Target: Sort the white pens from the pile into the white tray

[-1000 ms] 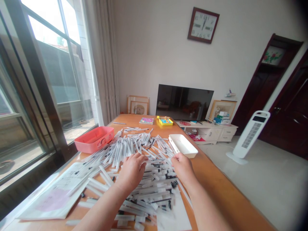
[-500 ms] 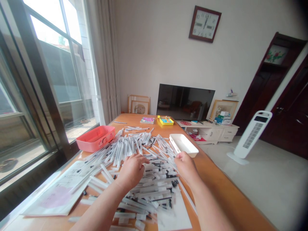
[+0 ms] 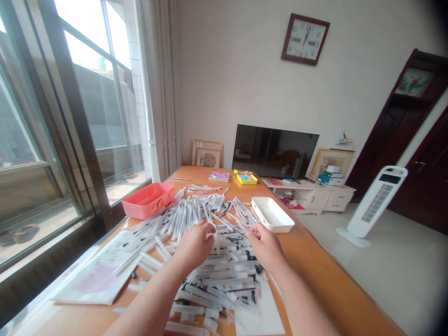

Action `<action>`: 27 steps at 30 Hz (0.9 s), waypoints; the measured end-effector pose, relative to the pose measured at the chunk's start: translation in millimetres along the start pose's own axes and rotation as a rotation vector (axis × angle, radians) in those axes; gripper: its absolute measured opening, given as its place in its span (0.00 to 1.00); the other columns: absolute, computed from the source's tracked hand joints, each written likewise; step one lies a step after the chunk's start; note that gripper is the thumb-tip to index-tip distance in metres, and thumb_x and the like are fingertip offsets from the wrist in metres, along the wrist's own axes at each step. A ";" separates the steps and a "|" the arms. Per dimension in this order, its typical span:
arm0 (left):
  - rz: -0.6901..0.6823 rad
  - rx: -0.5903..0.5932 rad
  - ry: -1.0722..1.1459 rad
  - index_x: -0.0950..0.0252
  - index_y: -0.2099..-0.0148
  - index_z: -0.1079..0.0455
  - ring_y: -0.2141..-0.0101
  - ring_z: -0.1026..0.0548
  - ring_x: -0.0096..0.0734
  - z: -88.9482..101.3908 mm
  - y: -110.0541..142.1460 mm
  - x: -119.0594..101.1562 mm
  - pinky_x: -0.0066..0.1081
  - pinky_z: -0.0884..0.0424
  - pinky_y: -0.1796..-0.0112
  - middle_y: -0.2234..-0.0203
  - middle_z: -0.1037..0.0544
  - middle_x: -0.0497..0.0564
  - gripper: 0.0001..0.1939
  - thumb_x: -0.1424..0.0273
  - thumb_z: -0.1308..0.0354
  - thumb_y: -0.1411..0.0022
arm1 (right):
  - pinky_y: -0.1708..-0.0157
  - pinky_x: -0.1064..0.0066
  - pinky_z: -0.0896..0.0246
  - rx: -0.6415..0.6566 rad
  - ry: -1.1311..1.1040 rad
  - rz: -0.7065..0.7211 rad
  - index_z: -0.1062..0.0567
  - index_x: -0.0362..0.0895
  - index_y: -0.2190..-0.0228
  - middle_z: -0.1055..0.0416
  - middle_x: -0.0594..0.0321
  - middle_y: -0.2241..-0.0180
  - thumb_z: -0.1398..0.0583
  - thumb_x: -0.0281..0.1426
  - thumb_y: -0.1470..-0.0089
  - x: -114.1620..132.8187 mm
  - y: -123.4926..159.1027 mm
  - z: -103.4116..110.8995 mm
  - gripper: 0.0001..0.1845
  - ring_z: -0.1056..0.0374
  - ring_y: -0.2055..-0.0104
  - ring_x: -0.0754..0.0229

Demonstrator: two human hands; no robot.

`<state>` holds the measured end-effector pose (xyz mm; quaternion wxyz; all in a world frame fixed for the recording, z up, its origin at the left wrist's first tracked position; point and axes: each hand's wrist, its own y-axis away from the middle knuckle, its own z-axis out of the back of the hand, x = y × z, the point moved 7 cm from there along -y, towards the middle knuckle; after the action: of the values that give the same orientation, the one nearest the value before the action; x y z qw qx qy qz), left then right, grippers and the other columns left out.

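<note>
Clear plastic pen barrels (image 3: 182,217), pale caps and small black parts lie in a wide, loose heap across the table. Over the middle of the heap, my left hand (image 3: 198,241) has its fingers curled, and a translucent pen barrel (image 3: 217,242) stands at its fingertips. My right hand (image 3: 265,242) pinches thumb and forefinger together just in front of the white tray (image 3: 292,226); anything between them is too small to make out. The tray looks bare inside. At the left stands a pink plastic box (image 3: 142,211).
A sheet of paper (image 3: 94,275) lies at the left and another white sheet (image 3: 261,312) under the near parts. Toward the far end are a booklet (image 3: 219,177), a yellow box (image 3: 247,179) and a single pen (image 3: 181,178). The table edge runs along the right.
My right hand has drawn away from the white tray, inward toward my left hand. My left fingers, stretched over the heap before, are now curled in. The view has shifted slightly left.
</note>
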<state>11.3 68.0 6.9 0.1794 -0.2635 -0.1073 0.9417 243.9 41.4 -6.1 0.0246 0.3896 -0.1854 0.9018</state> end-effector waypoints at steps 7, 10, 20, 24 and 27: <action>0.285 -0.082 -0.011 0.60 0.59 0.29 0.64 0.24 0.35 7.7 -6.0 49.5 0.30 0.34 0.64 0.65 0.20 0.52 0.10 0.70 0.51 0.37 | 0.45 0.61 0.48 0.254 0.176 0.507 0.21 0.56 0.56 0.30 0.62 0.47 0.39 0.38 0.44 85.3 48.3 -43.1 0.13 0.38 0.45 0.51; 0.311 -0.071 -0.049 0.59 0.59 0.29 0.64 0.23 0.36 8.4 -4.5 57.3 0.30 0.35 0.65 0.65 0.20 0.53 0.10 0.69 0.52 0.37 | 0.43 0.58 0.51 0.293 0.269 0.492 0.20 0.57 0.57 0.31 0.63 0.45 0.38 0.38 0.44 83.0 51.8 -58.7 0.12 0.40 0.43 0.50; 0.397 -0.073 -0.096 0.59 0.64 0.27 0.64 0.23 0.40 11.9 1.3 78.3 0.33 0.35 0.65 0.65 0.19 0.56 0.09 0.69 0.50 0.40 | 0.49 0.61 0.49 0.245 0.390 0.293 0.20 0.50 0.63 0.28 0.60 0.49 0.42 0.36 0.42 53.1 32.3 -50.3 0.10 0.37 0.47 0.51; 0.417 -0.096 -0.078 0.58 0.63 0.27 0.63 0.23 0.43 20.0 2.2 81.0 0.34 0.35 0.66 0.64 0.19 0.56 0.10 0.69 0.50 0.40 | 0.51 0.62 0.48 0.205 0.402 0.269 0.22 0.49 0.64 0.27 0.60 0.52 0.42 0.36 0.43 49.1 27.4 -43.2 0.09 0.36 0.48 0.50; 0.428 -0.132 -0.055 0.58 0.60 0.28 0.62 0.23 0.43 29.4 2.6 81.0 0.34 0.35 0.66 0.62 0.19 0.56 0.11 0.70 0.52 0.40 | 0.53 0.64 0.48 0.161 0.409 0.260 0.23 0.48 0.65 0.26 0.60 0.56 0.42 0.35 0.43 51.1 23.7 -34.0 0.08 0.35 0.51 0.51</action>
<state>-69.8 94.4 -6.3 -0.0452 -0.2657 -0.1152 0.9561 180.3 26.2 1.5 -0.0855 0.1726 -0.1524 0.9694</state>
